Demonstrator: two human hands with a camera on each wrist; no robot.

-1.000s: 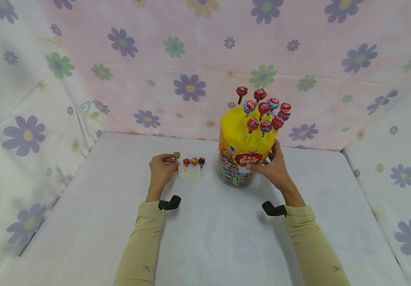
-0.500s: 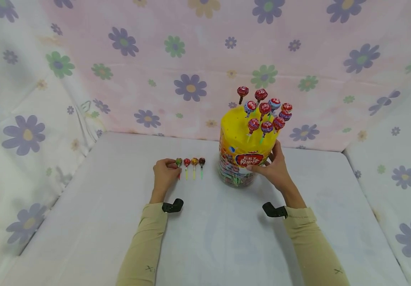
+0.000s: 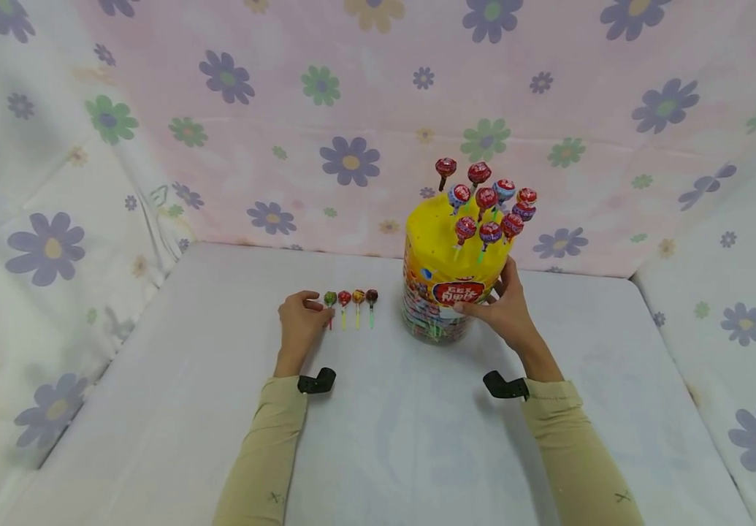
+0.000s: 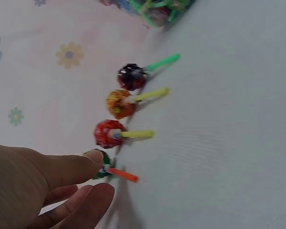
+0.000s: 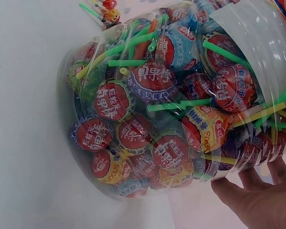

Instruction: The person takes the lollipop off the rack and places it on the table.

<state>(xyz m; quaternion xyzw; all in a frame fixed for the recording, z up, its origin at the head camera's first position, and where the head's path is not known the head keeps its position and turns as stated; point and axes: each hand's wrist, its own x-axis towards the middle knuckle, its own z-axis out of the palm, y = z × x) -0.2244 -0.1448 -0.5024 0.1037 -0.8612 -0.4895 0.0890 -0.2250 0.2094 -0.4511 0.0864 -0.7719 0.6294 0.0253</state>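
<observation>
Left hand (image 3: 300,320): one, at nine o'clock of the row; fingers parted from the thumb, no grip showing; the thumb overlapped the green lollipop (image 3: 330,298), contact unclear.
Green lollipop: first of four loose ones on the table (image 3: 391,424), head toward twelve o'clock, red stick toward six.
Red lollipop (image 3: 344,298): second, just beside it at three o'clock, yellow stick toward six.
Yellow lollipop (image 3: 359,296): third, yellow stick also toward six.
Dark lollipop (image 3: 372,296): fourth, green stick toward six; all four long axes lay nearly parallel.
Jar (image 3: 443,281): one, at three o'clock of the row, long axis upright, its clear lower part packed with more lollipops.
Yellow top (image 3: 433,230): one, with ten standing lollipops (image 3: 486,198) in it, heads up.
Right hand (image 3: 505,310): one, at four o'clock of the jar, fingers curled round its side, thumb across the front, holding it.
</observation>
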